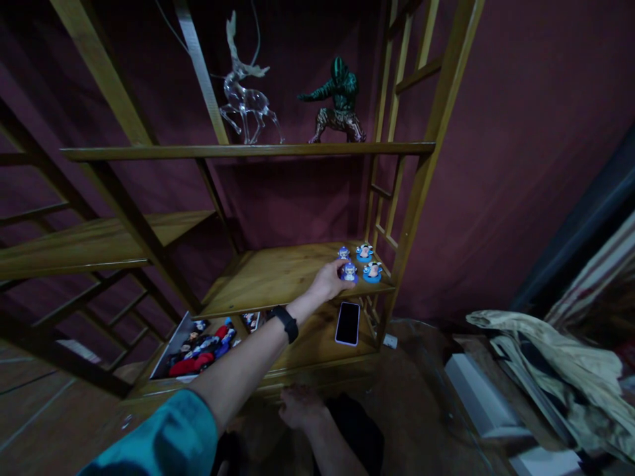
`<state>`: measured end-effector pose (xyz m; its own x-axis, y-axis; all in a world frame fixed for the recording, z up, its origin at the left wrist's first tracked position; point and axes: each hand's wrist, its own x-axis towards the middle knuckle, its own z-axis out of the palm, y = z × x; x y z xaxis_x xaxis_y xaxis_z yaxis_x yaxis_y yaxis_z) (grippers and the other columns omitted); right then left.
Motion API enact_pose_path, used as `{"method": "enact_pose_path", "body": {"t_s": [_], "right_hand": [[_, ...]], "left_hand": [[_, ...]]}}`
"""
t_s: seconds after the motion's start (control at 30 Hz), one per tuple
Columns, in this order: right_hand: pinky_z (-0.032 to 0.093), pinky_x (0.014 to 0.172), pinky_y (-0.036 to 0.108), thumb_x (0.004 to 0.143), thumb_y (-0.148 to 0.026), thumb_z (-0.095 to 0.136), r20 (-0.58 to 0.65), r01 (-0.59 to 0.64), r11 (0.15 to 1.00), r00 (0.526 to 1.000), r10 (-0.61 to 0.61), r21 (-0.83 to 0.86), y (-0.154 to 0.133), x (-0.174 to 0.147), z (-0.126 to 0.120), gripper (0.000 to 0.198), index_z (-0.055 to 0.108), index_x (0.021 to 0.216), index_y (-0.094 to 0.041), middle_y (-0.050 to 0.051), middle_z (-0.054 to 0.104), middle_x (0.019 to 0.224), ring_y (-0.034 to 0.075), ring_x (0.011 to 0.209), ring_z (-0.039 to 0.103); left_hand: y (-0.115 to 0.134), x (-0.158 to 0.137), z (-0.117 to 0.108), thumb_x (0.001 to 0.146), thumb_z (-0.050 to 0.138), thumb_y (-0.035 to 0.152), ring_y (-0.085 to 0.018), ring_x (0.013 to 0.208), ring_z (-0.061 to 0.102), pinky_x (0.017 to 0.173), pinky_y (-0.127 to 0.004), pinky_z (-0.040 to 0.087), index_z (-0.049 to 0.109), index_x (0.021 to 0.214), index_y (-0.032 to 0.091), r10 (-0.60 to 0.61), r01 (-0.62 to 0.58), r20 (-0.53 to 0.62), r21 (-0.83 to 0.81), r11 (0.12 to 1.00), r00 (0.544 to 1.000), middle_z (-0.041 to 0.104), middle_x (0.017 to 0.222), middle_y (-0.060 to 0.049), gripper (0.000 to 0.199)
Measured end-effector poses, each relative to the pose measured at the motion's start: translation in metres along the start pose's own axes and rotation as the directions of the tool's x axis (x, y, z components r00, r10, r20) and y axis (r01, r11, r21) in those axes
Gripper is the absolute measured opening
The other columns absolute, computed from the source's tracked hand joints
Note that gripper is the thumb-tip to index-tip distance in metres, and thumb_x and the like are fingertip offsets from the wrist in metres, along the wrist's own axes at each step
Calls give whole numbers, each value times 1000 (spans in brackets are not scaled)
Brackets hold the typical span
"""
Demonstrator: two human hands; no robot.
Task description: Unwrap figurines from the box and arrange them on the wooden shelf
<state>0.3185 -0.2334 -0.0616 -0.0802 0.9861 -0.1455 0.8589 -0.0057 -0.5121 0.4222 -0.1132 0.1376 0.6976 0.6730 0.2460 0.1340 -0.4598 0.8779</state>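
Observation:
My left hand (329, 280) reaches to the right front of the middle shelf, with thumb and fingers closed round a small purple figurine (349, 272) on a round base. A similar purple figurine (344, 253) stands just behind it. To the right are two figurines on blue bases, a front one (372, 272) and a back one (364, 252). Low in front of the bottom shelf, my right hand (300, 406) rests in dim light. Its fingers look loosely stretched, and nothing shows in them.
A phone (347, 323) lies on the bottom shelf (307, 349), beside an open box (171, 354) of mixed figures. Above stand a clear deer figure (248, 99) and a green crouching figure (340, 96) on the upper shelf (278, 151). Piled cloth (555, 350) covers boxes at right.

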Motion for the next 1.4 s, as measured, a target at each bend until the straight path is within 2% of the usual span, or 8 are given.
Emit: {"method": "enact_pose_path", "body": {"t_s": [0.23, 0.5, 0.7, 0.87, 1.0, 1.1, 1.23, 1.4], "right_hand": [[48, 80, 41, 73, -23, 47, 73, -10, 1000, 997, 10, -7, -8, 2, -6, 34, 60, 101, -10, 17, 64, 103, 30, 95, 60], [48, 81, 40, 73, -21, 47, 55, -9, 999, 998, 12, -53, -6, 7, 2, 31, 61, 99, -12, 15, 65, 102, 28, 95, 61], [50, 81, 39, 74, -23, 48, 35, -3, 998, 999, 5, -61, -9, 7, 0, 31, 61, 99, -12, 15, 66, 101, 28, 93, 62], [50, 79, 42, 73, -23, 50, 6, 1, 1000, 1000, -1, -21, -12, 7, -3, 30, 64, 97, -13, 15, 66, 99, 30, 91, 62], [50, 76, 43, 71, -21, 50, -4, 7, 1000, 1000, -7, 1, -13, 8, -3, 30, 64, 96, -13, 15, 67, 97, 30, 88, 62], [50, 75, 44, 71, -22, 49, 15, 11, 1000, 1000, -11, 1, -13, 8, -5, 31, 63, 96, -12, 16, 66, 98, 31, 89, 62], [49, 77, 42, 72, -23, 47, 4, 36, 999, 999, -36, 14, -11, 8, -5, 31, 61, 97, -13, 15, 65, 100, 30, 92, 61], [48, 80, 41, 73, -23, 48, -10, 9, 1000, 1000, -9, -19, -7, 3, -4, 29, 59, 98, -14, 13, 65, 100, 28, 93, 61]], "left_hand": [[3, -4, 1, 46, 76, 10, -16, 77, 60, 79, -29, 46, 61, 104, 16, -33, 33, -44, -19, 999, 998, 67, 87, -2, 60], [-1, -4, -4, 46, 79, 17, -14, 71, 57, 73, -27, 47, 61, 101, 14, -6, 4, -41, -52, 999, 999, 65, 83, -4, 58], [-2, 17, -26, 54, 75, 15, -12, 76, 54, 74, -27, 46, 60, 98, 12, 1, -23, -230, -95, 995, 973, 61, 85, -5, 46], [9, 23, -32, 53, 75, 13, -14, 81, 55, 77, -29, 45, 64, 95, 14, 121, -121, 42, -2, 993, 992, 60, 94, -7, 44], [9, 15, -27, 58, 70, 14, -12, 78, 54, 75, -27, 45, 68, 83, 16, 222, -224, 32, 142, 964, 975, 58, 94, -5, 25], [4, 12, -24, 64, 63, 12, -9, 61, 52, 60, -22, 44, 67, 77, 14, 135, -137, 27, 163, 977, 991, 59, 78, -3, 14], [3, 12, -20, 62, 64, 11, -8, 59, 52, 57, -20, 42, 66, 72, 13, 114, -100, -59, 191, 976, 992, 60, 72, -1, 11], [10, 6, -12, 65, 64, 14, -7, 46, 49, 47, -18, 39, 62, 68, 11, -89, 89, -77, 1, 996, 993, 58, 55, 0, 4]]}}
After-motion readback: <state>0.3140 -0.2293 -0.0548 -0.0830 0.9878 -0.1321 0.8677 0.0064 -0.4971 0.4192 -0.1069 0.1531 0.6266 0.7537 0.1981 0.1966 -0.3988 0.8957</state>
